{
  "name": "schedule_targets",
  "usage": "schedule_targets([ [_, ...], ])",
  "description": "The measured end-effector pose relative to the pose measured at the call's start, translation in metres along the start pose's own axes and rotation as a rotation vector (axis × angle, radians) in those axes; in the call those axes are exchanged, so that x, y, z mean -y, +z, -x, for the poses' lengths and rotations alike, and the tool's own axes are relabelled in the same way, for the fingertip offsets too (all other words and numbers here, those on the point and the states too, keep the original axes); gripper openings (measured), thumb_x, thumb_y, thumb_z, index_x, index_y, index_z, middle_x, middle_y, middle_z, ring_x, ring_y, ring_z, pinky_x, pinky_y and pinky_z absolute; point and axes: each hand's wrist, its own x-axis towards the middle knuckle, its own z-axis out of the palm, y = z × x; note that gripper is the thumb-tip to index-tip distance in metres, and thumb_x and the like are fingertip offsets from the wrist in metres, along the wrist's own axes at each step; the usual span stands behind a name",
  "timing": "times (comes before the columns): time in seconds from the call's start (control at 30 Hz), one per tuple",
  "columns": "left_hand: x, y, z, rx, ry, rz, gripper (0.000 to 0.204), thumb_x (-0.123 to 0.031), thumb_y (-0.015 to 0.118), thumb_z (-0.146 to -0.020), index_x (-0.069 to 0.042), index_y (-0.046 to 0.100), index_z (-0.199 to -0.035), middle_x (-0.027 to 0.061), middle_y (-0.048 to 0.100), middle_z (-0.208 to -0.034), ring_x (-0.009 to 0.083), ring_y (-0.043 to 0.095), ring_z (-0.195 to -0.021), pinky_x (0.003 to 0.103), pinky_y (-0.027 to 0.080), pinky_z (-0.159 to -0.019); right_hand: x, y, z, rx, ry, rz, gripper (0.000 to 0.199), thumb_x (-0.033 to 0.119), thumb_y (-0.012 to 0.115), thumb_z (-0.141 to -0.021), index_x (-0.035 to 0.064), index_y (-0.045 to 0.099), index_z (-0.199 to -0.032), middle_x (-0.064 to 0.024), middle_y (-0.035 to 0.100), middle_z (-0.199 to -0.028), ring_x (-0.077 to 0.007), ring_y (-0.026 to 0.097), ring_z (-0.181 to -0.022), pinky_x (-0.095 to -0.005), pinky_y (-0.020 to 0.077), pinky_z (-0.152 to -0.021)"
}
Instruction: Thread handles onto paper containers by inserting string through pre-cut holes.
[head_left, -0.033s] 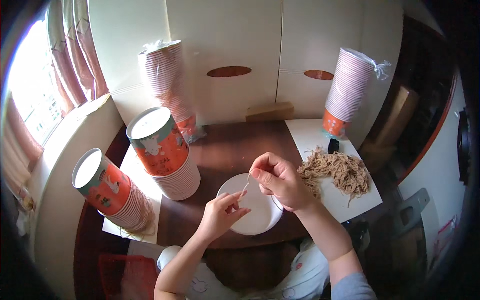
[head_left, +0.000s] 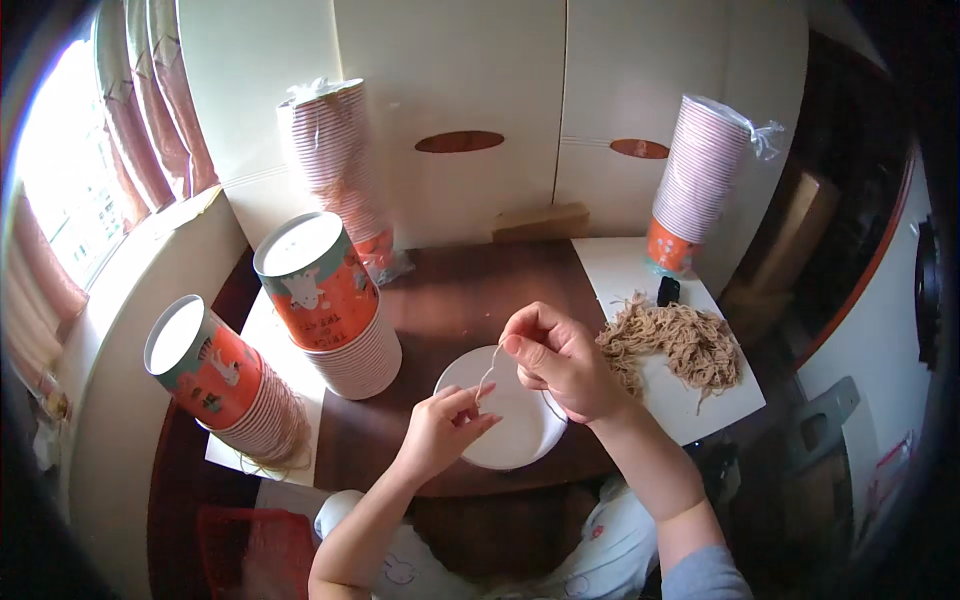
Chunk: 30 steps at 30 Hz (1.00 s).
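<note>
A short pale string (head_left: 489, 373) runs between my two hands above a round white container (head_left: 520, 440) on the dark table. My right hand (head_left: 562, 368) pinches the upper end of the string between thumb and forefinger, with its other fingers curled. Lower and to the left, my left hand (head_left: 436, 432) holds the lower part near its fingertips. Another thin strand shows below my right hand at the container's right rim; where it leads I cannot make out. My hands partly cover the container.
On the left stand two stacks of orange printed paper buckets, a large stack (head_left: 350, 345) and a smaller one (head_left: 250, 400). Bagged bucket stacks stand at the back left (head_left: 325, 160) and back right (head_left: 697, 165). Tan strings (head_left: 690, 345) lie heaped on a white board (head_left: 690, 415).
The fingers of my left hand have shifted slightly on the string, which now curves a little differently between my hands. My right hand has barely moved.
</note>
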Motion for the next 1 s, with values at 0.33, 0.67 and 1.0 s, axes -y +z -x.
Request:
schedule_targets([
  [0.33,0.015,-0.021,-0.003,-0.037,-0.049,0.128,0.011,-0.009,0.062,-0.077,-0.001,0.064,-0.084,0.0034,0.054,-0.068,0.0075,0.049,-0.064,0.02,0.04,-0.054,0.01,-0.029,-0.013,-0.342,-0.266,-0.144,0.007,0.015,0.047,-0.086,0.0085,0.047,-0.086,-0.0016,0.049,-0.074,-0.0089,0.046,-0.059,-0.0228,0.0393,-0.053],
  [0.67,0.012,-0.027,-0.001,-0.049,0.007,-0.309,0.01,-0.013,0.065,-0.069,-0.006,0.065,-0.077,0.0065,0.059,-0.064,0.016,0.057,-0.054,0.026,0.045,-0.051,-0.046,-0.018,-0.007,0.181,-0.096,0.839,0.027,0.027,0.061,-0.074,0.0048,0.057,-0.088,-0.0097,0.055,-0.082,-0.0202,0.055,-0.079,-0.0314,0.0441,-0.071],
  [1.0,0.009,-0.039,0.006,0.026,-0.021,-0.491,0.015,-0.016,0.068,-0.066,-0.003,0.064,-0.071,0.01,0.061,-0.068,0.0199,0.06,-0.058,0.028,0.046,-0.051,-0.078,0.009,-0.003,0.173,0.024,0.858,0.012,0.018,0.059,-0.076,0.0078,0.062,-0.081,-0.0097,0.062,-0.073,-0.0235,0.061,-0.066,-0.0312,0.0472,-0.06],
])
